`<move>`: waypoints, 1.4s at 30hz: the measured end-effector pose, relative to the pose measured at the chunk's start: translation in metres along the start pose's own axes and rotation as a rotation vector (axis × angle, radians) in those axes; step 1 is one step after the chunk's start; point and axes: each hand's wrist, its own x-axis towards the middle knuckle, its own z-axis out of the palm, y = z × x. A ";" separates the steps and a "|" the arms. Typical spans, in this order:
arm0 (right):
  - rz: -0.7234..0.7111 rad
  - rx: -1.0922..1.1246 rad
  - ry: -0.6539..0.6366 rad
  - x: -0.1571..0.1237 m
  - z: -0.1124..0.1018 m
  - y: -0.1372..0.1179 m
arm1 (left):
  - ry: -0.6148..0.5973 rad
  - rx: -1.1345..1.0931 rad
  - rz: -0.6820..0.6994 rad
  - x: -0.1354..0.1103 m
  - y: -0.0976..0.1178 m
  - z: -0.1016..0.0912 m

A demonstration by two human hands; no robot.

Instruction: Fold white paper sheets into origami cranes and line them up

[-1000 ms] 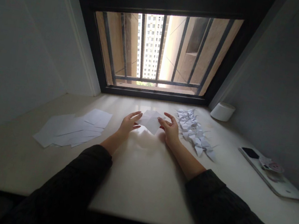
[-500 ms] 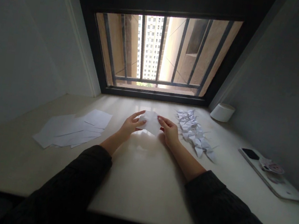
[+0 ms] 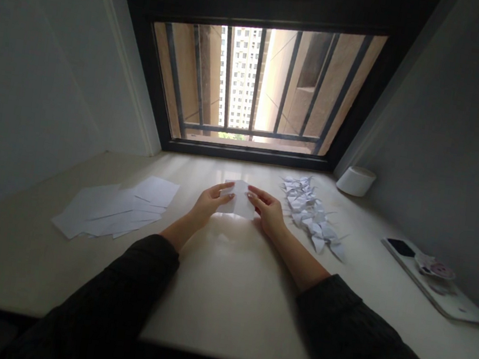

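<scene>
A small sheet of white paper (image 3: 239, 203) is held up between both hands, just above the pale sill, with a crease down its middle. My left hand (image 3: 210, 200) pinches its left side between thumb and fingers. On the right side, my right hand (image 3: 269, 207) grips it the same way, thumb in front. Several folded white paper pieces (image 3: 311, 213) with pointed ends lie in a cluster to the right of my right hand. Left of my left hand, loose white paper sheets (image 3: 117, 207) overlap in a spread pile.
A white phone (image 3: 433, 290) with a round grip on its back lies at the right. The white cylindrical object (image 3: 356, 181) stands in the back right corner. A dark-framed window (image 3: 247, 154) with bars closes off the back; the sill's front edge (image 3: 223, 357) is near me.
My right hand has shifted slightly left along the paper, its thumb now in front. The paper has turned to sit squarer, with its middle crease showing.
</scene>
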 end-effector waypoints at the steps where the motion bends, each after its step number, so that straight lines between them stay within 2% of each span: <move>1: -0.002 -0.001 0.001 0.000 0.000 0.000 | 0.001 0.007 0.005 0.000 0.000 0.000; 13: -0.009 0.004 -0.037 0.000 0.000 0.000 | 0.047 0.057 0.054 0.003 -0.006 -0.004; 21: -0.036 -0.061 -0.097 -0.009 0.008 -0.007 | 0.155 0.112 0.115 0.002 -0.004 -0.004; 23: -0.042 -0.050 -0.065 -0.008 0.008 -0.007 | 0.145 0.151 0.132 0.003 -0.005 -0.005; 26: -0.038 -0.022 -0.029 -0.004 0.004 -0.006 | 0.069 0.215 0.148 0.006 -0.006 -0.008; 28: -0.042 -0.031 -0.015 -0.003 0.002 -0.005 | 0.040 0.307 0.164 0.007 -0.007 -0.012; 30: -0.054 -0.053 -0.003 -0.002 0.000 -0.005 | 0.061 0.452 0.186 0.007 -0.008 -0.015; 36: -0.058 -0.034 -0.051 -0.005 0.003 -0.005 | 0.246 0.899 0.240 0.000 -0.008 -0.017; 39: -0.077 -0.056 -0.075 -0.008 0.006 -0.006 | 0.315 1.019 0.253 -0.002 -0.005 -0.015; 42: -0.097 -0.089 -0.069 -0.010 0.008 -0.007 | 0.335 1.084 0.377 -0.003 -0.005 -0.012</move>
